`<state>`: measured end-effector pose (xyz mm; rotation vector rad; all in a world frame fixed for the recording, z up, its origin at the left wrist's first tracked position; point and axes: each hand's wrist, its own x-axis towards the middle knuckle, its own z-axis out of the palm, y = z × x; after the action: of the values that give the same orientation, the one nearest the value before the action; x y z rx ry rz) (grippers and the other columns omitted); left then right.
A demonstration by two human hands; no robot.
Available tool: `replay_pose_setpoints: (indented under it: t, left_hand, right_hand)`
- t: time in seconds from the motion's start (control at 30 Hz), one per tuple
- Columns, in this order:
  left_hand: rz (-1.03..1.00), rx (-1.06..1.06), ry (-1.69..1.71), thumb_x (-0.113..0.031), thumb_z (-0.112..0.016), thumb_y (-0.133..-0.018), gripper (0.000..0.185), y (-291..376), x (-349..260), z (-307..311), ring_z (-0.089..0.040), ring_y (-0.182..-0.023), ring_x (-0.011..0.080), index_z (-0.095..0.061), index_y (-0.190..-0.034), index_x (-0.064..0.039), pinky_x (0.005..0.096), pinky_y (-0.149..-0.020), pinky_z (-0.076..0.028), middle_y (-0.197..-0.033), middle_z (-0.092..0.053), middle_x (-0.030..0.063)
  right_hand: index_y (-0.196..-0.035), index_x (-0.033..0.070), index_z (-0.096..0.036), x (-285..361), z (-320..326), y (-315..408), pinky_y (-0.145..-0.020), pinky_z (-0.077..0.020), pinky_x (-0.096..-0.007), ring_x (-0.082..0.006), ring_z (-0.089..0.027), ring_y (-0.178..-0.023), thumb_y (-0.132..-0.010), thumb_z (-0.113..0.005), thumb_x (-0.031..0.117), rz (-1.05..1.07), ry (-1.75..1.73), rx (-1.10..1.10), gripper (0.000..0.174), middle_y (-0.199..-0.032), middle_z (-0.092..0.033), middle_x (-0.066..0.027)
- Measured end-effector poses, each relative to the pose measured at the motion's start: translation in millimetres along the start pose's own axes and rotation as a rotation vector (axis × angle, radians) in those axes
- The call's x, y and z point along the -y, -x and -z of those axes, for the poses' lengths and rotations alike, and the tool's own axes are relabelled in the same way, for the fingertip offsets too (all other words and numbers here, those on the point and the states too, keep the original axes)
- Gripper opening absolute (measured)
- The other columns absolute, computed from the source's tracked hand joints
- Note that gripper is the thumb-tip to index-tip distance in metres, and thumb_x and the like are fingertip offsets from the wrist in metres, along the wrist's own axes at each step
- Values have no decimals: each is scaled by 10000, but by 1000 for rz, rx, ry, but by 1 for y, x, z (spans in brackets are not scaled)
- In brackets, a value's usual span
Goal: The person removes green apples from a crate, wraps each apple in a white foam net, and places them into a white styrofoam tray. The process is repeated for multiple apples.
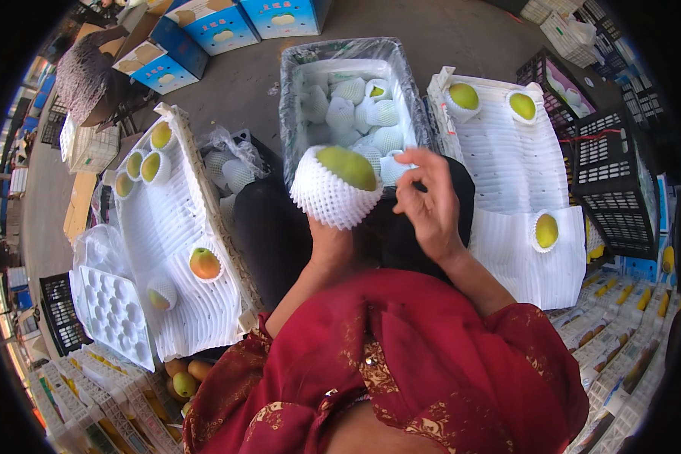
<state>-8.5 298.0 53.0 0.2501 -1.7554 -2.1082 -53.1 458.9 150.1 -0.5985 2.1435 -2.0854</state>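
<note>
My left hand (330,244) holds up a large green fruit (347,166) from below. A white foam net sleeve (335,198) wraps its lower part and hides most of my fingers. Just right of the fruit is my right hand (433,207), slightly blurred, its thumb and fingers bent and apart with nothing visible between them. Beyond both hands stands a plastic-lined crate (288,102) with several net-wrapped fruits (340,113) inside. Part of that crate is hidden behind the held fruit and my right hand.
A foam-lined tray (173,227) at left carries several sleeved fruits; another tray (511,164) at right carries three. Blue cardboard boxes (221,31) stand at the far left, near a person (85,79). Black plastic crates (616,176) are stacked at right. A moulded white tray (116,315) leans at lower left.
</note>
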Motion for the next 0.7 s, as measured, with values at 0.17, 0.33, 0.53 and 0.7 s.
replay_pose_setpoints:
  t: [0.17, 0.33, 0.53, 0.7]
  left_hand:
    - [198, 461, 431, -2, -610, -757, 895, -22, -52, -12, -356, -1430, 245, -223, -1564, -22, 380, -1179, -281, -1566, -337, 127]
    - [285, 334, 269, -358, -557, -1015, 744, -29, -58, -45, -420, -1386, 262, -167, -1582, -77, 386, -1138, -351, -1532, -381, 143]
    - [98, 280, 248, -303, -440, -1072, 591, -37, -30, -65, -440, -1353, 218, -258, -1545, 3, 331, -1141, -318, -1495, -425, 130]
    - [-117, 342, -103, -327, -453, -1065, 635, -55, -15, -84, -440, -1338, 233, -251, -1540, 43, 334, -1123, -312, -1492, -419, 161]
  right_hand:
    - [-1438, 26, -325, -26, 22, -15, -882, -556, -374, -218, -570, -1154, -875, -747, 347, -474, -715, 105, 774, -1311, -514, -137]
    - [-1457, 18, -345, -33, 37, -19, -1068, -411, -357, -232, -525, -1237, -704, -899, 273, 19, 95, -62, 969, -1346, -510, -137]
    - [-1501, 5, -305, -38, 47, -29, -1085, -396, -361, -241, -509, -1260, -723, -890, 270, -65, -120, -111, 1009, -1366, -503, -163]
    - [-1534, -20, -227, -57, 72, -35, -1136, -329, -391, -299, -424, -1351, -708, -895, 434, -70, -118, -104, 1156, -1429, -428, -238]
